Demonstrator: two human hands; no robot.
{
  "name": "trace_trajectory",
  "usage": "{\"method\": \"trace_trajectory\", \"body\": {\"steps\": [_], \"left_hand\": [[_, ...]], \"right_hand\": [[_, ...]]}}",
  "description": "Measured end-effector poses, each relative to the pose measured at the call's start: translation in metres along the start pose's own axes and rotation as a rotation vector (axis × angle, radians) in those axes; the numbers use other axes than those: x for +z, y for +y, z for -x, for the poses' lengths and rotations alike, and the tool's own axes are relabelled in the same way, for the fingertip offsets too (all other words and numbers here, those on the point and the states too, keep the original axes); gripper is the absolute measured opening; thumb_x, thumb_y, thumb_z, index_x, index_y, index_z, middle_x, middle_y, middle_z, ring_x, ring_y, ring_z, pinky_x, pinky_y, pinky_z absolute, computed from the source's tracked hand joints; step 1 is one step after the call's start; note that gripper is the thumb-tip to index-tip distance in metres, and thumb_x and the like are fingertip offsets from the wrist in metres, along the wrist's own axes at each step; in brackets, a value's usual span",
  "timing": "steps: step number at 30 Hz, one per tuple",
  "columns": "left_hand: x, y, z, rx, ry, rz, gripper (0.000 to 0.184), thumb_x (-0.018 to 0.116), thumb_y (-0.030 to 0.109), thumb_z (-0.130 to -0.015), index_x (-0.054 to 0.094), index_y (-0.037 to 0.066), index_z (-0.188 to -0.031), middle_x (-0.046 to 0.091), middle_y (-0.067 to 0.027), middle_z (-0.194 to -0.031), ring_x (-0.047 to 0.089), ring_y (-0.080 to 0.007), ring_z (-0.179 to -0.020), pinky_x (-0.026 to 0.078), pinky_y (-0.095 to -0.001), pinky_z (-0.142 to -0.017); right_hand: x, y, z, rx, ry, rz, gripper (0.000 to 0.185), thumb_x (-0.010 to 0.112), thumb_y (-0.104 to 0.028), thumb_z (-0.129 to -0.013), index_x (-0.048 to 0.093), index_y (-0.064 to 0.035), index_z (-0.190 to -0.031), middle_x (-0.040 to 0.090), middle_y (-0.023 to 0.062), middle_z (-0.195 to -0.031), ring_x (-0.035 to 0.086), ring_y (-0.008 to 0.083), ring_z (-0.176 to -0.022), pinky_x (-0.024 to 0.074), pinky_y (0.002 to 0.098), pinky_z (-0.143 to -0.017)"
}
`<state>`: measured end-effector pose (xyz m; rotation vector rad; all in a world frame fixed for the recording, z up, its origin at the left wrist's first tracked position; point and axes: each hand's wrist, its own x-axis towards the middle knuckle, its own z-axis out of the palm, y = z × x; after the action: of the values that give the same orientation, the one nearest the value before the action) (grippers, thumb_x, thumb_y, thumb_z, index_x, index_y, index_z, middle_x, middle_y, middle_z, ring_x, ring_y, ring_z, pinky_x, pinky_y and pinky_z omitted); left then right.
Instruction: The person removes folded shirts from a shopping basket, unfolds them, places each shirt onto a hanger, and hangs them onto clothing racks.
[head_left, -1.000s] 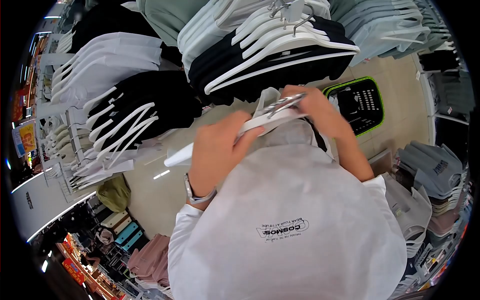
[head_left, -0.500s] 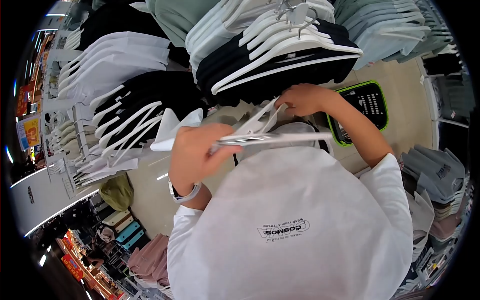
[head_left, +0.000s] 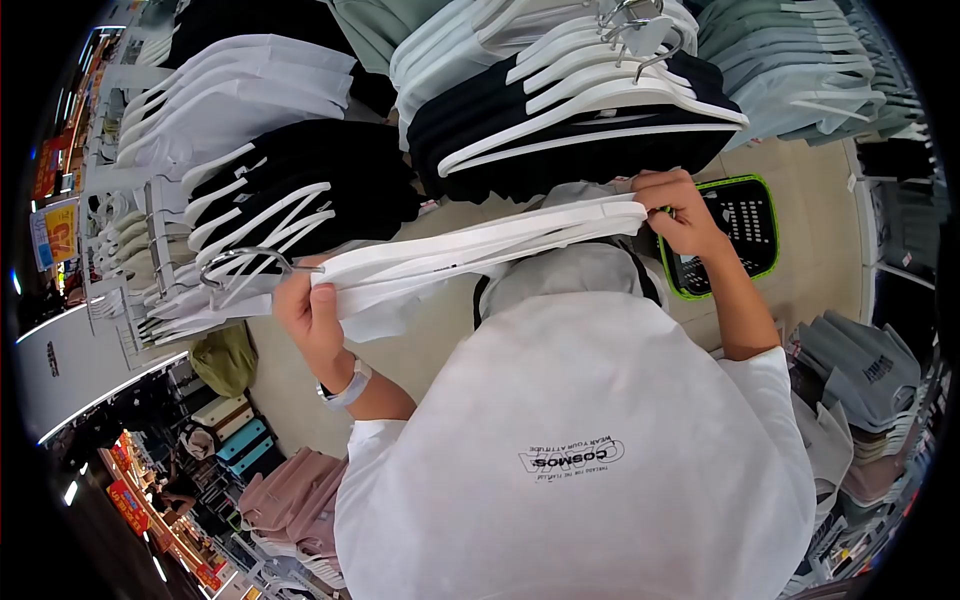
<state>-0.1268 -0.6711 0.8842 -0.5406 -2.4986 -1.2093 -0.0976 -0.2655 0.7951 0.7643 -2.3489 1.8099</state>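
Note:
A bundle of white clothes hangers [head_left: 480,240] stretches sideways in front of my chest. My left hand [head_left: 312,310], with a watch on its wrist, is closed around the hook end, and a metal hook [head_left: 235,262] sticks out past it. My right hand [head_left: 680,212] grips the opposite end. Pale white fabric [head_left: 395,308] shows beneath the left part of the bundle; whether it hangs from these hangers I cannot tell. Just beyond my hands hang black garments [head_left: 455,150] on a row of white hangers [head_left: 600,125].
A black basket with a green rim [head_left: 772,230] stands on the floor at the right. Black garments [head_left: 340,165] and white shirts [head_left: 270,95] hang on the left. Grey shirts [head_left: 865,365] are at the right, pink garments [head_left: 295,500] at the lower left.
The hangers have swung from a tilted, bunched position to a sideways stretch between my hands. My left hand has moved left and down; my right hand has moved right and now holds their far end.

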Motion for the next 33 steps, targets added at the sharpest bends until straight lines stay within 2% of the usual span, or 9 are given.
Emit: {"method": "trace_trajectory", "body": {"steps": [7, 11, 17, 19, 20, 23, 27, 31, 33], "left_hand": [[0.003, -0.002, -0.005, 0.07, 0.041, 0.084, 0.04, 0.057, 0.036, -0.085, 0.058, -0.002, -0.073, 0.059, -0.0083, -0.069, 0.042, -0.0138, -0.055, 0.031, -0.0267, -0.051], [0.004, 0.005, -0.017, 0.11, -0.117, 0.022, 0.038, 0.058, 0.034, -0.083, 0.056, -0.002, -0.071, 0.06, -0.0091, -0.066, 0.044, -0.0153, -0.051, 0.03, -0.0254, -0.049], [0.035, 0.034, -0.024, 0.226, -0.105, 0.236, 0.036, 0.059, 0.03, -0.083, 0.054, -0.003, -0.071, 0.06, -0.0116, -0.066, 0.05, -0.0174, -0.052, 0.036, -0.0251, -0.049], [0.041, 0.034, -0.024, 0.217, -0.137, 0.31, 0.032, 0.061, 0.026, -0.082, 0.053, -0.004, -0.071, 0.061, -0.013, -0.067, 0.053, -0.0188, -0.053, 0.04, -0.0258, -0.05], [0.042, 0.034, -0.023, 0.181, -0.163, 0.307, 0.026, 0.064, 0.021, -0.079, 0.056, -0.003, -0.074, 0.062, -0.0124, -0.068, 0.054, -0.0185, -0.053, 0.041, -0.0249, -0.05], [0.056, 0.045, -0.025, 0.227, -0.254, 0.187, 0.023, 0.067, 0.019, -0.077, 0.06, -0.002, -0.079, 0.062, -0.0109, -0.066, 0.055, -0.0177, -0.053, 0.041, -0.0236, -0.049], [0.08, 0.07, -0.028, 0.064, -0.535, 0.189, 0.027, 0.072, 0.021, -0.073, 0.063, -0.001, -0.086, 0.061, -0.0104, -0.068, 0.057, -0.0214, -0.054, 0.043, -0.025, -0.051], [0.095, 0.057, -0.032, 0.195, -0.459, 0.287, 0.036, 0.075, 0.024, -0.07, 0.061, 0.001, -0.094, 0.062, -0.0107, -0.074, 0.058, -0.0233, -0.057, 0.045, -0.0265, -0.054], [0.09, 0.047, -0.036, 0.105, -0.462, 0.12, 0.045, 0.078, 0.025, -0.065, 0.059, 0.003, -0.099, 0.062, -0.0113, -0.078, 0.059, -0.0243, -0.061, 0.047, -0.0283, -0.057]], "right_hand": [[-0.013, -0.028, -0.001, -0.173, 0.161, 0.261, 0.011, 0.045, -0.004, -0.047, 0.049, -0.0004, -0.056, 0.039, 0.0087, -0.052, 0.035, 0.0265, -0.045, 0.0316, 0.0321, -0.046], [-0.013, -0.054, -0.001, -0.227, 0.208, 0.239, 0.013, 0.046, -0.009, -0.045, 0.046, 0.0005, -0.055, 0.031, 0.0065, -0.047, 0.03, 0.0237, -0.04, 0.0254, 0.0329, -0.043], [0.021, -0.103, -0.023, -0.222, 0.131, 0.124, 0.037, 0.049, 0.003, -0.052, 0.061, -0.0024, -0.086, 0.054, 0.0127, -0.079, 0.052, 0.0295, -0.073, 0.0406, 0.0313, -0.059], [0.02, -0.096, -0.021, 0.194, 0.153, 0.226, 0.047, 0.056, 0.005, -0.061, 0.058, -0.0057, -0.106, 0.055, 0.0137, -0.099, 0.051, 0.0318, -0.095, 0.0436, 0.0345, -0.072], [0.013, -0.084, -0.013, 0.183, 0.055, 0.359, 0.036, 0.059, 0.004, -0.064, 0.059, -0.0026, -0.1, 0.057, 0.0151, -0.086, 0.056, 0.0333, -0.083, 0.045, 0.0353, -0.071], [0.007, -0.079, -0.003, 0.224, -0.143, 0.476, 0.029, 0.061, 0.001, -0.068, 0.056, -0.0045, -0.095, 0.058, 0.0106, -0.087, 0.056, 0.0318, -0.083, 0.0446, 0.0396, -0.074], [0.026, -0.078, -0.005, 0.217, 0.028, 0.559, 0.025, 0.066, -0.001, -0.064, 0.058, -0.0056, -0.087, 0.057, 0.0102, -0.073, 0.056, 0.0312, -0.069, 0.0428, 0.0372, -0.058], [0.02, -0.075, 0.002, 0.21, 0.169, 0.549, 0.02, 0.071, -0.006, -0.065, 0.06, -0.0044, -0.082, 0.058, 0.0095, -0.069, 0.056, 0.0286, -0.062, 0.043, 0.0342, -0.055], [0.008, -0.084, 0.006, 0.407, 0.308, 0.455, 0.02, 0.075, -0.01, -0.065, 0.062, -0.0023, -0.078, 0.059, 0.0092, -0.067, 0.055, 0.0241, -0.056, 0.0427, 0.0297, -0.053]]}}
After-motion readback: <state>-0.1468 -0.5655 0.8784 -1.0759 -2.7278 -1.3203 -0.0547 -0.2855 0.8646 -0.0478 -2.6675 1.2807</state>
